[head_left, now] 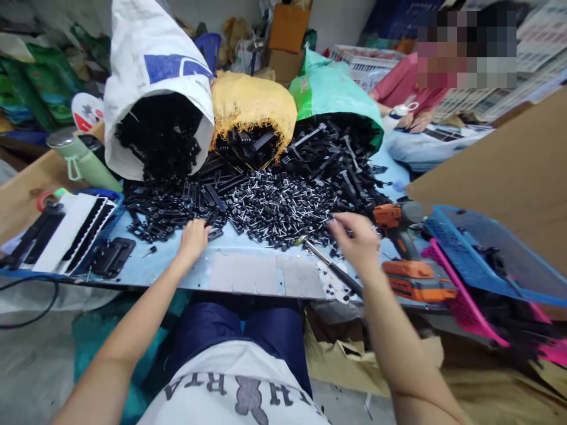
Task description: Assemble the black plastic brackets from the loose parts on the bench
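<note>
Head view shows the left hand [192,236], fingers apart, resting on the nearest black parts [166,215] on the worktop [248,271], the right hand [357,239] over the pins [274,206], fingers too blurred to tell; picking from this thin near edge seems best.

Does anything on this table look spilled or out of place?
The white sack, yellow sack and green sack lie tipped, and black parts spill from their mouths across the table, against the screw pile.

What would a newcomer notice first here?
Black plastic parts and screws cover the table, spilling from a white sack, a yellow sack and a green sack behind. The left hand touches the parts; the right hand hovers over the screws, beside an orange drill.
</note>
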Available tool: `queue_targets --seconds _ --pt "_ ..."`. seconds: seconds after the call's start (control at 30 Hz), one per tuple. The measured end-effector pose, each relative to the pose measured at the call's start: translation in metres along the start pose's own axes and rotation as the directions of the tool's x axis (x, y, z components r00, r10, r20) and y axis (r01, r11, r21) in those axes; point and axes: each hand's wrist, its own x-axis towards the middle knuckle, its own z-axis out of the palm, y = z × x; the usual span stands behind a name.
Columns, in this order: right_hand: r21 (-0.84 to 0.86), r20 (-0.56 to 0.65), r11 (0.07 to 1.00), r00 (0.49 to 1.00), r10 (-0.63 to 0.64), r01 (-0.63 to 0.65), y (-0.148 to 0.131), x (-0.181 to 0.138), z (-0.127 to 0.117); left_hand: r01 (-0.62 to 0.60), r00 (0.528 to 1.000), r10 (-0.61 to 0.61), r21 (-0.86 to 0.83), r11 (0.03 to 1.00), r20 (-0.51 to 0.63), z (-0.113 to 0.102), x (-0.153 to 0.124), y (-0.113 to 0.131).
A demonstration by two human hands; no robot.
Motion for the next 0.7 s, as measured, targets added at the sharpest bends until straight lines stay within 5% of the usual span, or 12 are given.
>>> queue_targets --seconds 0.07,0.17,0.27,0.37,0.43,0.5,0.6,0.63,0.7 --pt "0.226 0.215 0.969 0.965 -0.152 0.102 -0.062 0.001 0.043 -0.183 0.975 0.206 -0.215 0.959 0.088 -0.011 -0.019 0.010" --pt "0.514 0.574 0.858 0.735 -0.361 0.020 -0.114 -0.004 0.082 -0.319 0.886 0.412 -0.369 0.873 0.211 -0.026 -0.051 0.023" --pt "0.593 0.734 0.758 0.569 -0.369 -0.273 -0.129 -0.008 0.095 -0.230 0.876 0.396 -0.482 0.845 0.275 -0.037 -0.070 0.025" --pt "0.572 0.819 0.472 0.437 -0.372 -0.670 -0.131 -0.011 0.094 -0.160 0.853 0.438 -0.656 0.737 0.283 -0.039 -0.078 0.018" --pt "0.508 0.840 0.307 0.383 -0.385 -0.805 -0.133 -0.015 0.094 -0.130 0.834 0.476 -0.739 0.661 0.279 -0.035 -0.081 0.013" --pt "0.488 0.857 0.303 0.383 -0.345 -0.819 -0.135 -0.021 0.099 -0.064 0.829 0.478 -0.799 0.598 0.292 -0.026 -0.082 0.011" --pt "0.493 0.863 0.467 0.480 -0.157 -0.734 -0.143 -0.035 0.113 0.150 0.939 0.216 -0.884 0.442 0.268 -0.006 -0.079 0.017" --pt "0.491 0.844 0.526 0.529 -0.088 -0.695 -0.147 -0.040 0.119 0.240 0.959 0.067 -0.915 0.323 0.275 0.000 -0.077 0.021" --pt "0.483 0.797 0.602 0.603 -0.002 -0.636 -0.153 -0.046 0.130 0.353 0.923 -0.176 -0.935 0.024 0.344 0.011 -0.070 0.029"
